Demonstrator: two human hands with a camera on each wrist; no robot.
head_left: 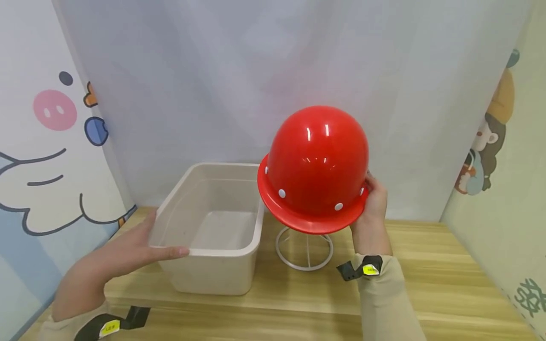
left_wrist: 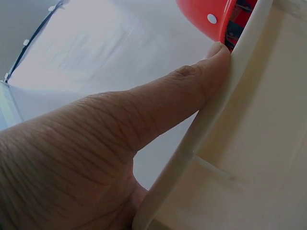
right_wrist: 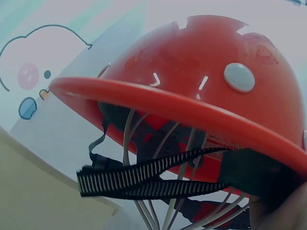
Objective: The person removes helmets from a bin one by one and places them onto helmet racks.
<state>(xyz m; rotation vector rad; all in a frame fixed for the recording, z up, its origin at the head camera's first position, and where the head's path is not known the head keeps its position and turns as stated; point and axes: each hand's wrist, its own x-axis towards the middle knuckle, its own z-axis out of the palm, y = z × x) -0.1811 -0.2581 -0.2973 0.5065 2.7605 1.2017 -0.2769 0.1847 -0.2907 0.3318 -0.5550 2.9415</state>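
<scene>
A glossy red hard hat (head_left: 317,166) with white rivets sits tilted over a white wire stand (head_left: 308,269), whose round base shows on the tabletop. My right hand (head_left: 374,203) grips the hat's right edge, with most fingers hidden behind the brim. From the right wrist, a black ribbed strap (right_wrist: 129,184) hangs beneath the brim and the stand's wires run up inside. My left hand (head_left: 132,244) lies spread at the near left corner of a beige plastic bin (head_left: 226,272). Its straight thumb (left_wrist: 187,86) rests along the rim; the other fingers lie mostly hidden against the outer left side.
The bin stands on a wood-grain tabletop (head_left: 426,284), just left of the stand. A pale curtain (head_left: 192,85) hangs behind. Cartoon-printed panels border the left and right sides.
</scene>
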